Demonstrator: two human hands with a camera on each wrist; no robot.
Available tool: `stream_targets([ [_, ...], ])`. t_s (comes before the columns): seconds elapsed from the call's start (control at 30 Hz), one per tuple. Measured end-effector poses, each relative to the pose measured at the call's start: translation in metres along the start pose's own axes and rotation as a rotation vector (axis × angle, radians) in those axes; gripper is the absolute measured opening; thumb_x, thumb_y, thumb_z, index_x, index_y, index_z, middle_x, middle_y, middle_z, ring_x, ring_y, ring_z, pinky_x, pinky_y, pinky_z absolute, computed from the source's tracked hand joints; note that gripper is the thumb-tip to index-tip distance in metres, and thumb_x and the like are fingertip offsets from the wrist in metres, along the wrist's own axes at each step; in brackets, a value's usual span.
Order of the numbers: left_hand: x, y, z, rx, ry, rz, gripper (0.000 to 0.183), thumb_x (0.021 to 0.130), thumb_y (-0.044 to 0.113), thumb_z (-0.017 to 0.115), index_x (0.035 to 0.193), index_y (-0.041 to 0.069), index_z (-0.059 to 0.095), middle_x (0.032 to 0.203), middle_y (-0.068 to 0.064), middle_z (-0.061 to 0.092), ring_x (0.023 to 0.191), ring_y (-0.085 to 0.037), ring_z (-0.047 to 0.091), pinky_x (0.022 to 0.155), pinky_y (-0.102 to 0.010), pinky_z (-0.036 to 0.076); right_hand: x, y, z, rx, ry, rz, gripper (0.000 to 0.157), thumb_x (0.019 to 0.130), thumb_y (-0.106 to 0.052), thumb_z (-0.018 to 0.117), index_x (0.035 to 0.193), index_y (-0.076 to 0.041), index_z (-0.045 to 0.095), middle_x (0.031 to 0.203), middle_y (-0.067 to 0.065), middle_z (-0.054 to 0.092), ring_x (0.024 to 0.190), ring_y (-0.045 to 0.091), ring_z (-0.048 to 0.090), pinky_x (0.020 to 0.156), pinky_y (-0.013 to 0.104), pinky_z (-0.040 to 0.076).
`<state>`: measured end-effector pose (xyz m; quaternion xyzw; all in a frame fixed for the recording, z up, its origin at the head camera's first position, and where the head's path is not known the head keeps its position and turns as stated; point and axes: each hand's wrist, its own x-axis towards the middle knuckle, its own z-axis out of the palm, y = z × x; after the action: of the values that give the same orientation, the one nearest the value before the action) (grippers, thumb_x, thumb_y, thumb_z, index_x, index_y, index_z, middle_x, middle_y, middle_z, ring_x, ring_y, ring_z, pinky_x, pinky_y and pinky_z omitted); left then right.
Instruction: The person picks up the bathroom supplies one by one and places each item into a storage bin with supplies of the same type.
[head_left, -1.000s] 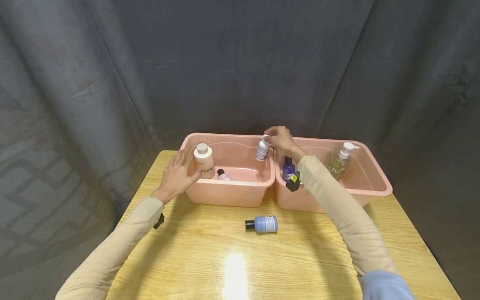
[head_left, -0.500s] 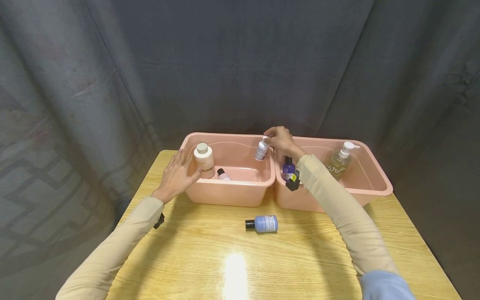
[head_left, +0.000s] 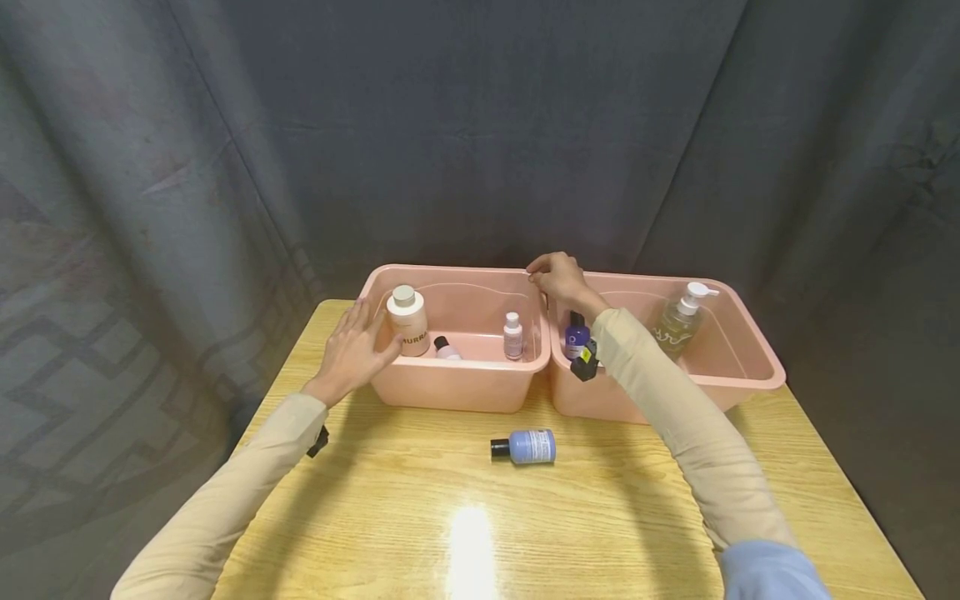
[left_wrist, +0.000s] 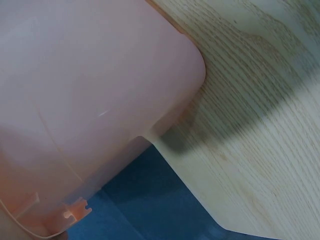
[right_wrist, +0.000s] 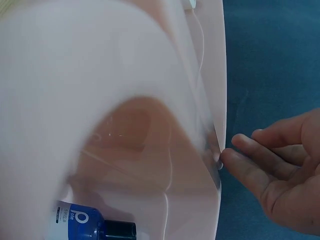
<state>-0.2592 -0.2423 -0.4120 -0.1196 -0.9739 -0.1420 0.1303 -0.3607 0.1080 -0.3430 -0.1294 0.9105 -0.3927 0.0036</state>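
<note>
My left hand [head_left: 351, 352] rests at the left end of the left pink bin [head_left: 453, 392], fingers extended and thumb spread over the near rim. Close to that thumb, a white bottle [head_left: 409, 327] with a beige cap stands inside; beside it lies a small pale bottle [head_left: 446, 348] with a black cap. Holding nothing, my right hand [head_left: 558, 277] is at the back, where the two bins meet; its fingertips [right_wrist: 231, 156] are right at the rim in the right wrist view. Below and left of it, a small white bottle [head_left: 513, 337] stands upright in the left bin.
The right pink bin [head_left: 735, 385] contains a dark blue bottle [head_left: 577, 337] and a clear pump bottle [head_left: 678, 327]. On the wooden table [head_left: 390, 517], a light blue bottle [head_left: 531, 447] lies on its side before the bins. A grey curtain [head_left: 465, 150] hangs behind.
The small white bottle has left my right hand's fingers and dropped into the left bin, where it stands upright. My right hand stays above the rim; the left hand has not moved.
</note>
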Motion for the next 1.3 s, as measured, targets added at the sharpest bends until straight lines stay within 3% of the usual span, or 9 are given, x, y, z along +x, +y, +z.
stream_targets([
  [0.27,0.000,0.001,-0.001,-0.013,0.005,0.005,0.077,0.096,0.052,0.047,0.149,-0.003,0.038,0.156,-0.032,0.019,0.147,-0.042,0.015,0.120,-0.050,0.012,-0.001,0.000,0.001,0.014,-0.020,0.015,0.029,0.099,-0.005,0.053,0.124,0.007,0.063,0.122,0.023,0.063,0.101,0.032,0.061,0.088,0.042,0.053],
  [0.5,-0.001,0.001,-0.001,-0.025,-0.006,-0.005,0.074,0.096,0.047,0.053,0.149,-0.003,0.038,0.157,-0.032,0.017,0.148,-0.041,0.012,0.120,-0.049,0.010,-0.002,-0.002,0.000,0.013,-0.027,0.016,0.029,0.100,-0.007,0.053,0.124,0.005,0.064,0.123,0.022,0.063,0.099,0.032,0.060,0.086,0.041,0.052],
  [0.77,-0.001,0.000,-0.002,-0.010,-0.018,-0.016,0.078,0.096,0.053,0.045,0.150,-0.002,0.037,0.158,-0.031,0.015,0.148,-0.041,0.010,0.120,-0.050,0.011,-0.002,-0.004,-0.001,0.019,-0.043,0.021,0.031,0.100,-0.009,0.054,0.126,0.005,0.062,0.124,0.022,0.062,0.099,0.032,0.060,0.088,0.042,0.052],
  [1.3,-0.001,-0.001,-0.002,-0.014,-0.018,-0.019,0.075,0.097,0.049,0.051,0.150,-0.002,0.037,0.158,-0.030,0.015,0.148,-0.040,0.010,0.120,-0.048,0.010,-0.010,-0.009,-0.004,-0.003,-0.086,-0.027,0.033,0.099,-0.009,0.054,0.128,0.006,0.060,0.124,0.024,0.061,0.096,0.032,0.064,0.084,0.038,0.055],
])
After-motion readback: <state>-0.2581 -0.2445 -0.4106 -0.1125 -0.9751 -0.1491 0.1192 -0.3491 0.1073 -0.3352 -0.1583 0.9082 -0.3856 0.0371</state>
